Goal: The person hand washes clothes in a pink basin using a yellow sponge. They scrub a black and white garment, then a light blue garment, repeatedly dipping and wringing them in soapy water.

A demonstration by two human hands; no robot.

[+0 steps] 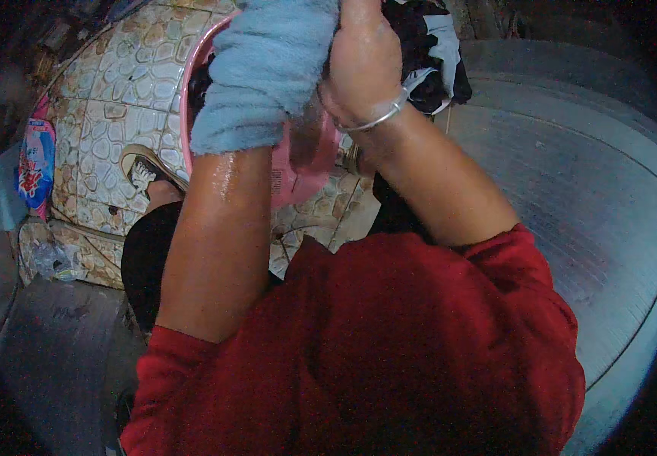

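A wet light-blue fluffy cloth (271,68) wraps my left wrist and hides my left hand; whether it is worn or draped cannot be told. My right hand (365,65), with a silver bangle (382,118) at the wrist, is raised beside the cloth's right edge. Its fingers run to the top edge of the picture, so their grip is unclear. Beneath both arms stands a pink plastic basin (187,102) with dark contents at its left side. Black and white fabric (434,57) lies just right of my right hand.
Stone-patterned floor tiles (118,119) surround the basin. A pink and blue packet bearing writing (38,162) lies at the far left, above a crumpled clear plastic bag (55,259). A dark sneaker (143,174) is left of the basin. A large grey surface (562,188) spans the right.
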